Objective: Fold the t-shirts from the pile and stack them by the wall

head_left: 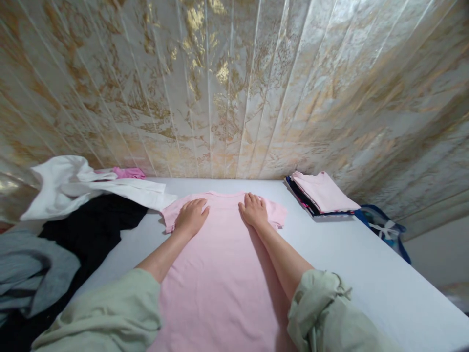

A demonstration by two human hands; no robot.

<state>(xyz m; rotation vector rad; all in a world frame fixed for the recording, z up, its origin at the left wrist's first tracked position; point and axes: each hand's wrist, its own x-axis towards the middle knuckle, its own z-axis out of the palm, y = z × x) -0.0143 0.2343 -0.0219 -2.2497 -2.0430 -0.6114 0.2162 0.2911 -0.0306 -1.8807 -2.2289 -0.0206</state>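
A pink T-shirt (223,274) lies spread out on the white table, its neckline at the far end and its short sleeves out to both sides. My left hand (191,216) rests flat on its left shoulder, palm down. On the right shoulder, beside the sleeve, my right hand (254,210) also lies palm down with its fingers stretched forward. Neither hand grips the cloth. The near end of the shirt runs out of view between my forearms.
Folded clothes with a pink one on top (326,191) form a stack at the back right of the white table (351,264). Beyond its right edge is a blue-trimmed bag (388,230). White (88,188), black (98,222) and grey (36,269) garments lie heaped at left. A gold-patterned curtain (227,98) hangs behind.
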